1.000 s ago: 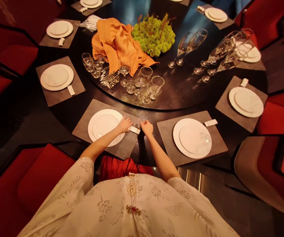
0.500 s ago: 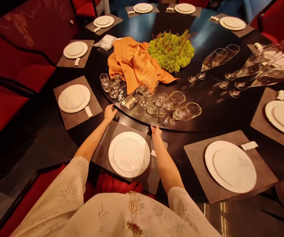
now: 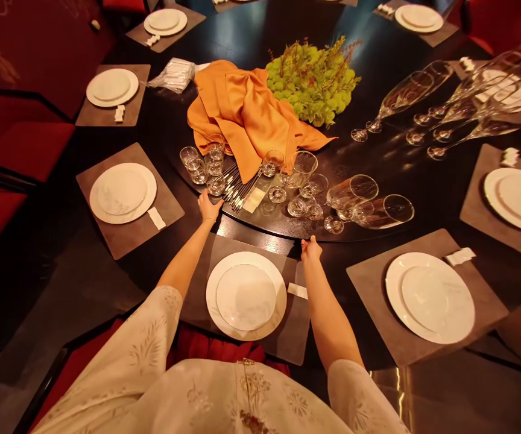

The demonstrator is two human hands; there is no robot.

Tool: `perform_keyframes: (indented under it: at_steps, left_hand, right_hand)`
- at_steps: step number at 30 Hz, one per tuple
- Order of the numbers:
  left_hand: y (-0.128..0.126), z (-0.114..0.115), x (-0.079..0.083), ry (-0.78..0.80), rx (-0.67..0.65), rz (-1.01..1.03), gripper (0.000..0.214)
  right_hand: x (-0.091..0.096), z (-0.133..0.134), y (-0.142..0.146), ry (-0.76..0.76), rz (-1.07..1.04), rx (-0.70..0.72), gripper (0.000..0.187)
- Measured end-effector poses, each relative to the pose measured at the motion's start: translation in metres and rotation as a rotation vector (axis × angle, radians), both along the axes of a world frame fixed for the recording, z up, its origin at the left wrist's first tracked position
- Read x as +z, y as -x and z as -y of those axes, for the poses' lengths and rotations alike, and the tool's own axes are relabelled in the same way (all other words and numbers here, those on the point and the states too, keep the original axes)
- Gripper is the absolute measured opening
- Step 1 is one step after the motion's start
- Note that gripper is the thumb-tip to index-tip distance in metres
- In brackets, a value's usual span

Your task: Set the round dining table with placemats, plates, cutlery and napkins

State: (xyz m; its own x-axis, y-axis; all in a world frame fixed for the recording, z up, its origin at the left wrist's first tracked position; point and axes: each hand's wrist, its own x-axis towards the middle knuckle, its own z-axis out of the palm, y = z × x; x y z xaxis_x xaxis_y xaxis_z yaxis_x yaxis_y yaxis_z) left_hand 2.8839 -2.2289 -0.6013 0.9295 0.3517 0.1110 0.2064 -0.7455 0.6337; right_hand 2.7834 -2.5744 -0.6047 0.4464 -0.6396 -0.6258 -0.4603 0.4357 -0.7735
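Counterclockwise is how the black lazy Susan (image 3: 260,228) has turned on my feed since the last frame, and the right hand (image 3: 310,249) has shifted along its rim toward the right of the view. The left hand (image 3: 208,208) sits at about the same spot on the near edge. Both hands reach forward with fingers curled against the rim, neither spread flat nor pinching anything, though I can't tell how firmly they grip. Between them lie a cream place mat (image 3: 287,328) and a white plate (image 3: 246,296), with a paper slip (image 3: 297,290) just beside the plate. On the lazy Susan, the small tumblers (image 3: 197,166) sit just beyond the left hand, and the goblets (image 3: 351,193) have swung out to the right, past a bundle of white-tipped sticks (image 3: 236,188). An orange cloth (image 3: 242,114) and a green moss arrangement (image 3: 310,84) fill the middle. The flutes (image 3: 405,96) are stretched by the lens, so I can't judge their tilt, and the glasses at the right edge are cut off. The overlapping glassware is too tangled to count.
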Motion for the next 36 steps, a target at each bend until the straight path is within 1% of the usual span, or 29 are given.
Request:
perform_keyframes:
  at_steps: [3, 7, 10, 14, 17, 19, 21, 22, 23, 24, 25, 26, 27, 28, 29, 30, 31, 32, 33, 34, 35, 36]
  left_hand:
    - [0.008, 0.019, 0.002, 0.002, 0.066, -0.007, 0.066]
    - [0.018, 0.051, 0.007, 0.007, 0.164, -0.026, 0.063]
    - [0.022, 0.069, 0.006, 0.001, 0.176, -0.03, 0.059]
    - [0.028, 0.086, 0.005, -0.053, 0.158, 0.0, 0.057]
    - [0.032, 0.1, 0.008, -0.056, 0.153, -0.039, 0.061]
    - [0.032, 0.11, 0.01, 0.0, 0.139, -0.08, 0.058]
    - [0.033, 0.115, 0.009, 0.059, 0.14, -0.067, 0.054]
    - [0.033, 0.115, 0.007, 0.069, 0.147, -0.036, 0.053]
    - [0.033, 0.113, 0.005, 0.062, 0.154, 0.002, 0.053]
    - [0.033, 0.11, 0.002, 0.039, 0.156, 0.037, 0.054]
    - [0.034, 0.104, -0.001, 0.007, 0.146, 0.06, 0.056]
    - [0.034, 0.097, -0.003, -0.027, 0.123, 0.068, 0.057]
    - [0.033, 0.089, -0.005, -0.058, 0.095, 0.067, 0.059]
    - [0.032, 0.081, -0.006, -0.085, 0.068, 0.064, 0.06]
    - [0.031, 0.073, -0.006, -0.106, 0.044, 0.06, 0.062]
    - [0.028, 0.065, -0.005, -0.121, 0.025, 0.055, 0.063]
    - [0.026, 0.059, -0.003, -0.131, 0.01, 0.049, 0.064]
    - [0.023, 0.053, -0.002, -0.136, -0.004, 0.039, 0.065]
    - [0.02, 0.047, 0.0, -0.14, -0.017, 0.029, 0.066]
    - [0.017, 0.043, 0.002, -0.146, -0.027, 0.018, 0.066]
    - [0.014, 0.038, 0.004, -0.155, -0.037, 0.009, 0.067]
    - [0.011, 0.034, 0.006, -0.166, -0.044, 0.003, 0.067]
  right_hand:
    - [0.002, 0.022, 0.001, -0.024, -0.049, -0.08, 0.025]
    - [0.006, 0.054, 0.001, -0.048, -0.07, -0.126, 0.025]
    - [0.01, 0.077, 0.0, -0.06, -0.077, -0.158, 0.023]
    - [0.012, 0.102, -0.001, -0.059, -0.076, -0.178, 0.02]
    - [0.01, 0.116, -0.003, -0.046, -0.076, -0.156, 0.023]
    - [0.008, 0.123, -0.004, -0.033, -0.093, -0.151, 0.025]
    - [0.011, 0.127, -0.006, -0.022, -0.146, -0.154, 0.023]
    - [0.015, 0.127, -0.005, 0.018, -0.183, -0.162, 0.019]
    - [0.02, 0.125, -0.003, 0.103, -0.213, -0.177, 0.014]
    - [0.028, 0.12, 0.0, 0.239, -0.226, -0.194, 0.007]
    - [0.037, 0.111, 0.005, 0.415, -0.214, -0.202, 0.005]
    - [0.047, 0.097, 0.011, 0.605, -0.174, -0.186, 0.01]
    - [0.058, 0.079, 0.016, 0.778, -0.111, -0.135, 0.015]
    - [0.069, 0.057, 0.021, 0.904, -0.028, -0.036, 0.017]
    - [0.078, 0.03, 0.025, 0.954, 0.055, 0.111, 0.017]
    - [0.086, 0.001, 0.025, 0.943, 0.122, 0.282, 0.016]
    - [0.091, -0.03, 0.023, 0.899, 0.185, 0.464, 0.018]
    - [0.093, -0.06, 0.017, 0.837, 0.235, 0.634, 0.021]
    - [0.092, -0.088, 0.008, 0.782, 0.272, 0.764, 0.027]
    - [0.089, -0.113, -0.004, 0.754, 0.292, 0.86, 0.033]
    - [0.084, -0.133, -0.016, 0.75, 0.298, 0.925, 0.038]
    - [0.078, -0.149, -0.029, 0.754, 0.287, 0.961, 0.043]
